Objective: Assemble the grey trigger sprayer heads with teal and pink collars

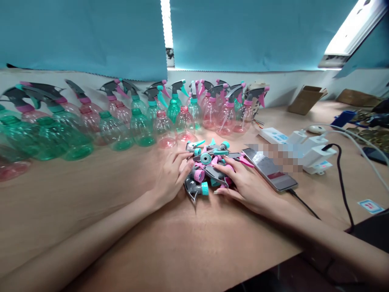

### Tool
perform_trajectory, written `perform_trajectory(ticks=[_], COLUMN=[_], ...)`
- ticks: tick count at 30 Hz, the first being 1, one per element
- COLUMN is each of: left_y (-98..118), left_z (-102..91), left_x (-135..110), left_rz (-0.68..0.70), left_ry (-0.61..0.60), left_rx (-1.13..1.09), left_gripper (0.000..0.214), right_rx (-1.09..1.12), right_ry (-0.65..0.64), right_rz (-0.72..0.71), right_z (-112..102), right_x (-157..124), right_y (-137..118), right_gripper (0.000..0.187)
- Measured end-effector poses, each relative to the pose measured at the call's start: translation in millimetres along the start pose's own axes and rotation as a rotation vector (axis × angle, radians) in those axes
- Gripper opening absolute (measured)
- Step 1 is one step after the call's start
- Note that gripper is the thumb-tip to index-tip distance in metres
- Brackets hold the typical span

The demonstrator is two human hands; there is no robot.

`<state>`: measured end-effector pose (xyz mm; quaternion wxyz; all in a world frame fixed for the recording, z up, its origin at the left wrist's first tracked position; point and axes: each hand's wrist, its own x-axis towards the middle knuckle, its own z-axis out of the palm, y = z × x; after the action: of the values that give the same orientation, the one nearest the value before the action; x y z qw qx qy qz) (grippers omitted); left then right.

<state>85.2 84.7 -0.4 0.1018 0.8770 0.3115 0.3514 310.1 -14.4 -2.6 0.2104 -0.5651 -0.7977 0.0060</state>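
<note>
A small heap of grey spray-trigger heads [209,166] with pink and teal collars lies on the brown table [121,211]. My left hand [172,176] rests against the heap's left side, fingers stretched out and touching the heads. My right hand [243,182] lies flat against its right side, fingers spread among the heads. Neither hand grips anything. Behind the heap stands a row of pink and green plastic bottles [142,125]; some carry trigger heads, others have bare necks.
A phone [269,168] on a black cable lies just right of my right hand. Behind it sit a white power strip [275,136] and chargers [316,156]. Cardboard boxes [305,99] stand at the back right. Blue curtains hang behind the bottles.
</note>
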Motion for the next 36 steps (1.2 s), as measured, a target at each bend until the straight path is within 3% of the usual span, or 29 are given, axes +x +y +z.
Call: perform_trajectory(ticks=[16,25,30,36], left_y=[-5.5,-6.5,-8.0,-8.0], left_z=[-30.4,-41.1,-41.6,-37.4], left_x=[-34.8,-46.1,-46.1,-45.0], left_rz=[0.043,0.018,0.002,-0.005], left_ry=[-0.051,-0.086,-0.14,-0.282], left_rx=[0.046,0.067,0.065,0.074], left_gripper=[0.016,0.019,0.03,0.053], right_rx=[0.011,0.013,-0.002,0.008], right_ry=[0.062,0.08,0.126,0.216], right_rz=[0.046,-0.023,-0.045,-0.031], right_z=[19.9,28.2,17.7,2.2], right_x=[28.0,40.0,40.5,42.7], right_y=[-9.2,-22.2,-24.4,-7.4], right_gripper=[0.053,0.051,0.056,0.057])
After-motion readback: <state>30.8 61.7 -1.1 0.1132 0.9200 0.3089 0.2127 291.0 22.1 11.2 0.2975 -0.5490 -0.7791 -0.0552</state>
